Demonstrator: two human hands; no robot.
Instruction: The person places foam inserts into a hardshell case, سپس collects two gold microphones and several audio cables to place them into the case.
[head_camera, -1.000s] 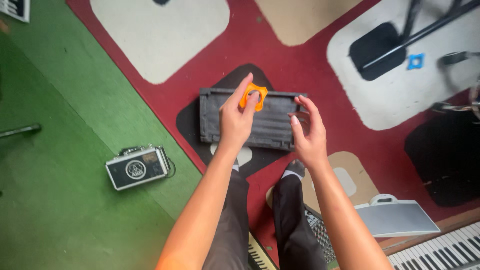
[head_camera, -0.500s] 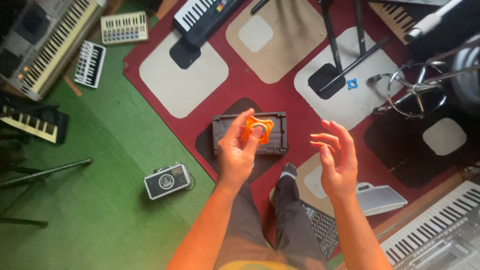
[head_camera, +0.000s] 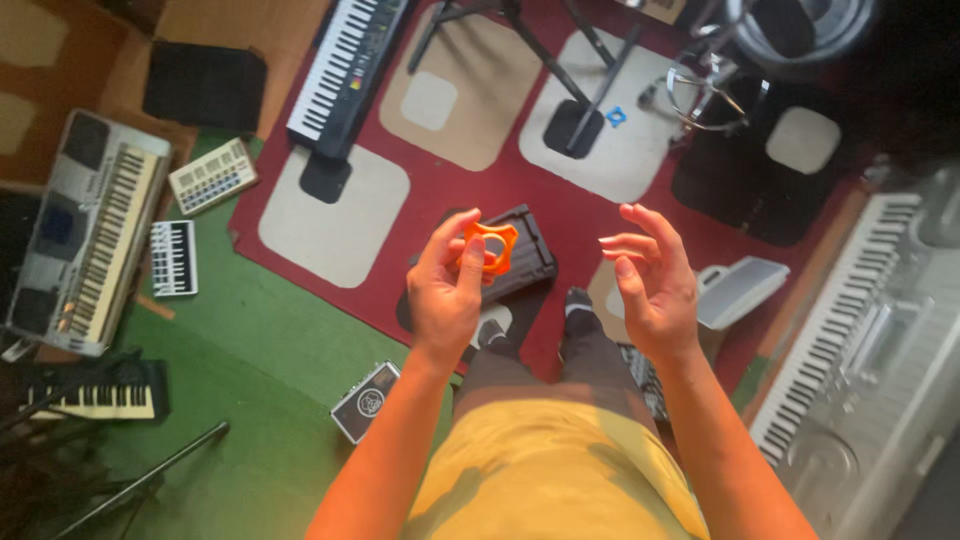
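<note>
1. Left hand (head_camera: 445, 295) fingers (head_camera: 462, 228) pinch the orange ring (head_camera: 490, 248), now lifted off the black case (head_camera: 520, 255).
2. Right hand (head_camera: 650, 275) has let go, fingers spread, empty.
3. The case lies on the red rug (head_camera: 480, 185) below.

Left hand (head_camera: 445, 290) pinched shut; right hand (head_camera: 650, 280) open, fingers curled.

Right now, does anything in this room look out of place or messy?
Yes. Several keyboards lie flat on the floor instead of on stands, with a small silver device loose on the green carpet. The left hand pinches an orange ring above a black case; the right hand is empty.
</note>
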